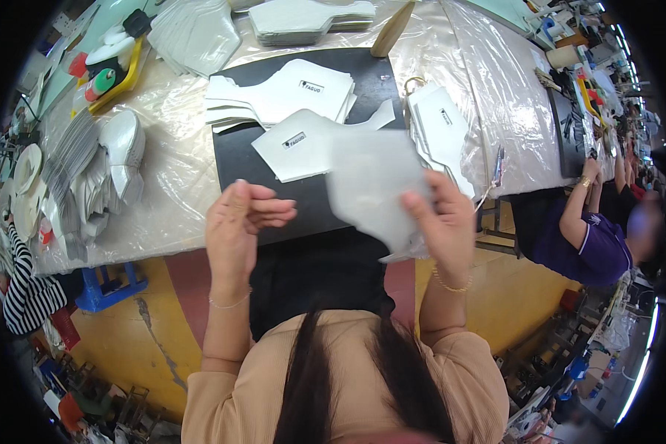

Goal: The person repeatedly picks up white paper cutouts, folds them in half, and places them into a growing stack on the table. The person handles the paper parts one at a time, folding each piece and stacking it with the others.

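My right hand (448, 222) grips a flat pale shoe-upper piece (374, 185) by its right edge, thumb on top. The piece is blurred and raised over the front of a black board (237, 170). My left hand (240, 222) is held near the board's front edge, fingers partly bent and apart, with nothing visible in them. Under the raised piece lies a white cut piece (281, 152) with a small dark printed label. Behind it is a stack of similar white labelled pieces (281, 92). More labelled pieces (444, 122) lie right of the board.
A wooden stick (392, 29) stands at the board's far corner. Stacks of pale pieces (303, 21) lie at the back, with bundles (122, 155) at left. A yellow tray (118, 85) holds bottles. A pen (498, 166) lies right. A co-worker in purple (577, 237) sits there.
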The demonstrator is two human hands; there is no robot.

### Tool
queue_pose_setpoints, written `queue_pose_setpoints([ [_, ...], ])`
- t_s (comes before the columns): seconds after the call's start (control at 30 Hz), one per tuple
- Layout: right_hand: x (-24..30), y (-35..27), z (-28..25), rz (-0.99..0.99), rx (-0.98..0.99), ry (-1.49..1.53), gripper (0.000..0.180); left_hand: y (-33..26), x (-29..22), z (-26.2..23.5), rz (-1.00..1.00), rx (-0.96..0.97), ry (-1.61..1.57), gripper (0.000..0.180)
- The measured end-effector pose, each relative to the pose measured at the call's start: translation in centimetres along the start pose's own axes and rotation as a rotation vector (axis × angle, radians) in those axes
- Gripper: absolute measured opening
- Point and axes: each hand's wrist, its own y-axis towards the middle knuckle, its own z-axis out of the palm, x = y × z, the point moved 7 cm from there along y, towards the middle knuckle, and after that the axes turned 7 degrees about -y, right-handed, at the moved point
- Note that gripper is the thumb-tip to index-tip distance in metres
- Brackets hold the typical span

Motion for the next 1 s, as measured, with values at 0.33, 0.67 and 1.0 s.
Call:
queue_pose_setpoints([
  [0.33,-2.4,5.4,-3.9,-0.071,-0.189,-0.963,0.032,0.2,-0.3,-1.2,0.119,-0.164,0.294,0.030],
  [0.67,-0.5,3.1,6.8,-0.346,0.137,-0.525,0.030,4.6,-0.6,-1.5,0.244,-0.280,0.787,0.061],
  [1.0,3.3,2.7,7.3,-0.481,0.138,-0.408,0.044,3.0,0.7,-0.1,-0.102,-0.109,-0.017,0.038],
])
